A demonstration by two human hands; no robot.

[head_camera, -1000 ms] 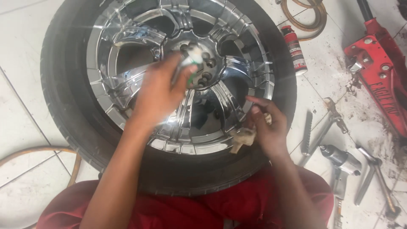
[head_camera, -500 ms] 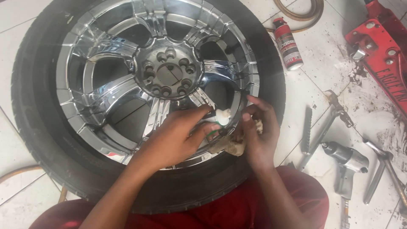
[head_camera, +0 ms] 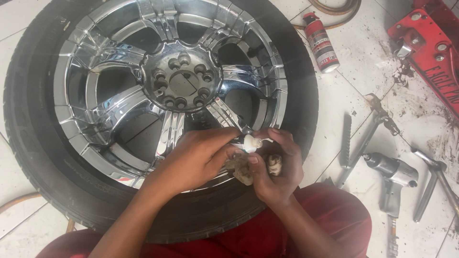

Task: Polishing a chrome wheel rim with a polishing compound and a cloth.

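A chrome spoked wheel (head_camera: 167,81) in a black tyre (head_camera: 33,138) lies flat on the tiled floor. My left hand (head_camera: 196,160) rests on the near rim and pinches a small white tube (head_camera: 251,143) by its nozzle end. My right hand (head_camera: 277,167) is closed around a dirty beige rag (head_camera: 241,172) and touches the same tube from the right. Both hands meet at the rim's lower right, above my red trousers (head_camera: 330,224).
A red-and-white spray can (head_camera: 321,43) lies right of the tyre. A red floor jack (head_camera: 430,48) sits top right. A pneumatic impact wrench (head_camera: 394,174), metal bars and wrenches (head_camera: 363,143) lie on the dirty tiles at right. A hose (head_camera: 19,203) curves at lower left.
My left hand left the wheel's hub, where it held a round cap-like object, and came down to the near rim beside the right hand. It now holds the white tube.
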